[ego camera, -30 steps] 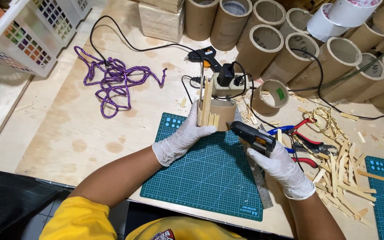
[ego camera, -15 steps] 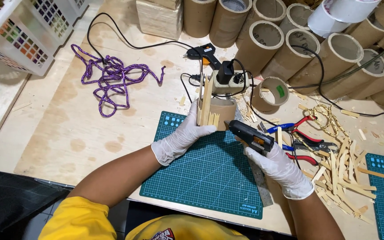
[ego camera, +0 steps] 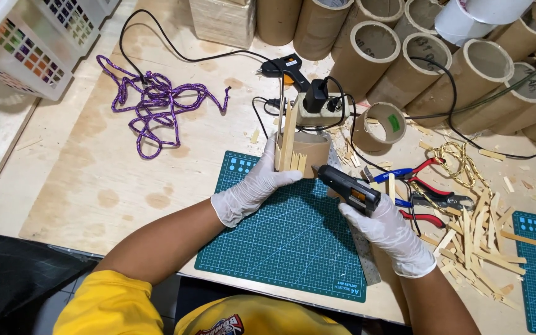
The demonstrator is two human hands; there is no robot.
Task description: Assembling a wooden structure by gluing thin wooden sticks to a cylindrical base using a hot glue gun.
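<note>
Head view: the bench [ego camera: 94,186] spreads out beyond every fingertip, with a row of big tubes [ego camera: 404,56] far past them at the back edge. Under both palms lies the green mat [ego camera: 293,242]. A purple rope [ego camera: 153,102] sits well out to the left of the left fingers. A heap of loose sticks [ego camera: 479,242] lies just right of the right knuckles, with pliers [ego camera: 429,186] between heap and gun.

Progress, as I judge it: the short tube [ego camera: 305,149] wears only a few sticks on the side facing the person, and most of its wall is bare, so the cladding looks barely begun, with much of the pile left to glue on.

Left hand [ego camera: 252,189], gloved, reaches forward from a bent elbow; its fingers are clamped round the short tube at the mat's far edge, thumb pressing upright sticks against it. Right hand [ego camera: 389,232], also gloved, is angled in from the right, fingers closed tight about the glue gun [ego camera: 345,186], whose nozzle points at the tube's base, close to the left fingertips.
</note>
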